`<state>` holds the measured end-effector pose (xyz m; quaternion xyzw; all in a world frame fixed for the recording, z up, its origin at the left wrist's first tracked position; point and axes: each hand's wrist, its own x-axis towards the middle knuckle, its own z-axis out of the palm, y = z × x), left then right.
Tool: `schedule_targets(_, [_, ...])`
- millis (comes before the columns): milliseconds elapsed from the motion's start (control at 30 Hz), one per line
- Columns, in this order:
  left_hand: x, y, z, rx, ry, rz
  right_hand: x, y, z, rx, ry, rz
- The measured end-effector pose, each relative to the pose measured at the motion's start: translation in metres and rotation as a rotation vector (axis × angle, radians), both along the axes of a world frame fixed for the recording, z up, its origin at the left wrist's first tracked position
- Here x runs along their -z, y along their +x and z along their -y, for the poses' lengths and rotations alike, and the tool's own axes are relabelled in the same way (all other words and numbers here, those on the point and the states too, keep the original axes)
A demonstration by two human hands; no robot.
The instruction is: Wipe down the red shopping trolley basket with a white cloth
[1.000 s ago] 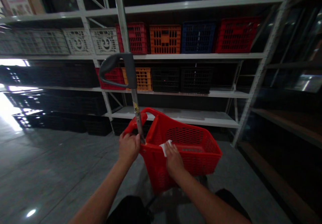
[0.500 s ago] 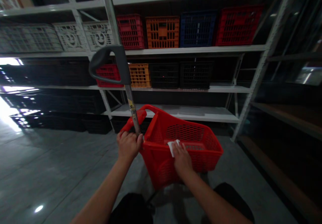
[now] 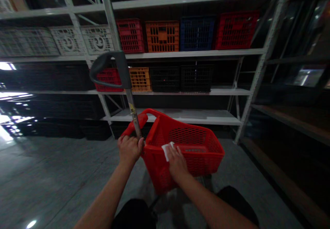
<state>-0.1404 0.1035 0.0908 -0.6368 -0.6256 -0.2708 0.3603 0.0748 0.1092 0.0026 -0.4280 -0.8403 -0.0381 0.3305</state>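
A red plastic shopping cart (image 3: 180, 122) with perforated sides stands on the floor in front of me. My left hand (image 3: 130, 150) is wrapped round the near end of its red handle (image 3: 140, 121), beside the foot of a metal pole (image 3: 135, 122). On the cart's near rim, my right hand (image 3: 176, 162) presses a white cloth (image 3: 166, 150), fingers lying over it. Part of the cloth is hidden under the fingers. Higher up, a dark grey loop grip (image 3: 123, 69) is fixed to the pole.
Behind the cart runs a white metal shelf rack (image 3: 196, 54). It carries an orange crate (image 3: 162, 36), a blue crate (image 3: 197, 33), a red crate (image 3: 235, 30) and several black and white ones. More shelving (image 3: 288, 112) stands on the right. My knees flank the cart's near side.
My right hand has slid the white cloth leftward along the near rim, toward my left hand. The left hand keeps its hold on the handle. The view has shifted slightly.
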Motion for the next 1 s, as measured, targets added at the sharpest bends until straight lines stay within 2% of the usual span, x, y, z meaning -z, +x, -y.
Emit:
schedule_targets(67, [0.001, 0.000, -0.003, 0.004, 0.007, 0.007, 0.013, 0.028, -0.002, 0.092, -0.023, 0.022])
schedule_targets(133, [0.001, 0.002, -0.005, 0.010, 0.009, 0.017, 0.015, 0.033, -0.006, 0.157, -0.062, 0.022])
schedule_targets(200, [0.001, 0.006, -0.007, 0.009, 0.006, 0.026, 0.005, 0.013, -0.009, 0.157, -0.091, 0.005])
schedule_targets(333, [0.001, 0.008, -0.010, -0.010, 0.005, 0.014, -0.025, -0.054, -0.011, 0.019, -0.040, -0.046])
schedule_targets(400, [0.002, 0.004, -0.013, -0.014, 0.006, -0.005, -0.031, -0.070, -0.011, -0.041, 0.007, -0.053])
schedule_targets(433, [0.002, 0.000, -0.014, -0.013, 0.005, -0.015, -0.030, -0.069, -0.011, -0.059, 0.028, -0.048])
schedule_targets(533, [0.003, -0.013, -0.020, -0.009, -0.006, -0.040, -0.009, -0.030, -0.014, -0.024, 0.054, -0.007])
schedule_targets(700, [0.000, -0.036, -0.036, -0.003, -0.080, -0.061, 0.041, 0.102, -0.014, 0.234, 0.056, 0.103])
schedule_targets(800, [-0.005, -0.044, -0.048, 0.011, -0.182, -0.055, 0.057, 0.170, -0.010, 0.428, 0.005, 0.153])
schedule_targets(900, [-0.006, -0.039, -0.052, -0.007, -0.120, 0.082, 0.061, 0.200, -0.008, 0.547, -0.071, 0.178])
schedule_targets(1000, [0.011, -0.014, -0.045, -0.060, 0.070, 0.449, 0.059, 0.189, -0.009, 0.589, -0.090, 0.144])
